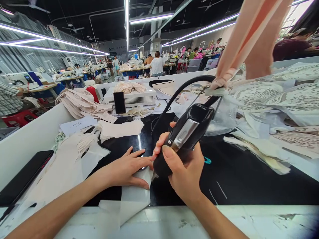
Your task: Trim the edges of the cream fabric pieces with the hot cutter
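While the right hand [185, 169] is closed round a black handheld tool [185, 127], the left hand [126, 167] lies palm down with fingers spread, flat on a translucent pale sheet [136, 196]. The sheet lies left of the right hand and crosses the near edge of the black mat [239, 179] on the bench; its long axis runs roughly from the near edge toward the far edge. The left hand is the nearer, touching it. The tool's long axis slants from its rounded end, just beside the left fingertips, up and rightward; whether that end meets the sheet cannot be told.

Counted outward: two hands, one tool, one sheet beneath the left hand, one black cable [175, 94], one teal pin [207, 160] right of the tool, and two pale slivers [221, 190] toward the mat's near edge. Toward the bench's far edge are one white vented box [141, 96] and one upright phone [119, 102]; by the left edge, one dark slab [25, 177]. Along the right side, lace pieces [259, 93] overlap too much to count.
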`<action>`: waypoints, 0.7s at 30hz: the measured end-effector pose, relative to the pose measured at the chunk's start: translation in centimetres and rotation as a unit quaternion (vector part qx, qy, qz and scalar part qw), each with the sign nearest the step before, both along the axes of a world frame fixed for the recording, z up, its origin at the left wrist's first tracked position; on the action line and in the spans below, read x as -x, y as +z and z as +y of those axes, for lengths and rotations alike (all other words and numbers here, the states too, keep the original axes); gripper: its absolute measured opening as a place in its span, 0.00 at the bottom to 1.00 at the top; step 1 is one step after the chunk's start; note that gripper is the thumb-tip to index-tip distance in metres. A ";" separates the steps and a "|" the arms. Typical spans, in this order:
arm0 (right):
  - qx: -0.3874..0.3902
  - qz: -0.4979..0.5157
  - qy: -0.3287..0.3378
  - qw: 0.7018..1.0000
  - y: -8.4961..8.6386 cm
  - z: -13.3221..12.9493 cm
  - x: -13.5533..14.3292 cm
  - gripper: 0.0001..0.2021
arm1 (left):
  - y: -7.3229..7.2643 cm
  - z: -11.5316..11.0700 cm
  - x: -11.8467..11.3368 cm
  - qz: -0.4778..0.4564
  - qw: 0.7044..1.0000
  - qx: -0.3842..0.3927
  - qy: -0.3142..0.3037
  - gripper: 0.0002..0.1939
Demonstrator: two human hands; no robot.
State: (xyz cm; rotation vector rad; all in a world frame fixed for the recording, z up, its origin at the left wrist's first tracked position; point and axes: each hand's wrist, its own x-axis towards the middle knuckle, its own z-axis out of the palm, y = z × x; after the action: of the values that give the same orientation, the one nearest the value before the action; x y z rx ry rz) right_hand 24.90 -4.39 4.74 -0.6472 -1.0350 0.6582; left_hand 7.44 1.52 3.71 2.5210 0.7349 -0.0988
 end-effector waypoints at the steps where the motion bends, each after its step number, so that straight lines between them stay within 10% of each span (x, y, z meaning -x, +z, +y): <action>1: -0.002 -0.002 0.003 1.000 0.0 -0.1 0.0 0.11 | -0.1 0.1 0.0 0.001 1.000 -0.001 0.001 0.30; 21: -0.002 -0.010 -0.027 1.000 0.5 -0.3 -0.5 0.11 | -0.1 -0.1 0.0 -0.008 1.000 0.004 0.005 0.32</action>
State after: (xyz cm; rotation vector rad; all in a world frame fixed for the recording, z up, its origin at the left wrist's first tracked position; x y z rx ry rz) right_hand 25.40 -4.65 5.21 -0.6773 -1.0341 0.6022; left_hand 7.45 1.43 3.57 2.5077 0.7401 -0.0765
